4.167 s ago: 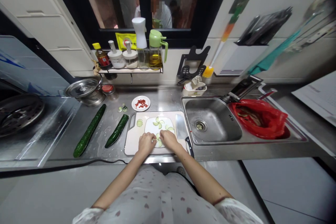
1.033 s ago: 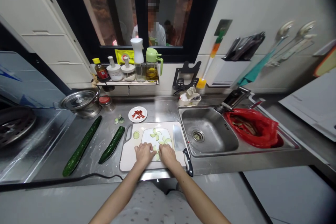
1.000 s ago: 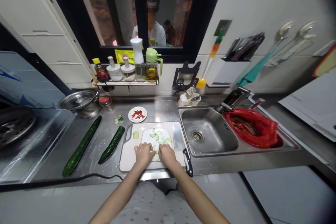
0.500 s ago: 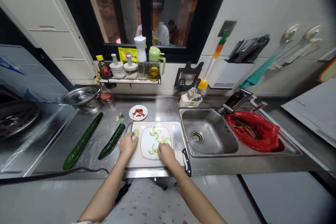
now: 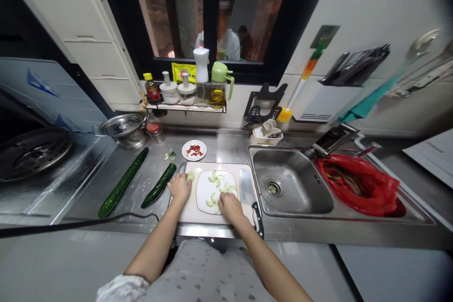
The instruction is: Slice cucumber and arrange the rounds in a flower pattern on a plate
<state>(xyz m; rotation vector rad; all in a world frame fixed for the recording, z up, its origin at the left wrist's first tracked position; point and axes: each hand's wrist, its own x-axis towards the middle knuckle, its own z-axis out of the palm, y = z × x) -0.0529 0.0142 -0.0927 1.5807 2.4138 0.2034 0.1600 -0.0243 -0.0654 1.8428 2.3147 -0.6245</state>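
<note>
A white plate (image 5: 205, 196) lies on the cutting board (image 5: 189, 212), with thin cucumber slices (image 5: 214, 179) fanned in several clusters. My right hand (image 5: 230, 207) reaches over its lower right part, fingers curled and closed at a slice there; the fingertips are partly hidden. On the board's left side rests my left hand (image 5: 180, 188), fingers apart, touching or close beside a small pile of cucumber slices (image 5: 190, 176). A kitchen knife (image 5: 247, 186) lies along the board's right side, its black handle toward me.
Left of the board lie a cut cucumber (image 5: 159, 186) and a longer whole cucumber (image 5: 123, 183). Behind it sits a small dish (image 5: 203, 156) of chopped red pieces. On the right are the sink (image 5: 293, 200) and a red plastic bag (image 5: 380, 191). A steel pot (image 5: 132, 139) stands back left.
The view has shifted, so the scene sits farther right. My right hand stays at the lower right of the plate, and my left hand stays at the board's left side.
</note>
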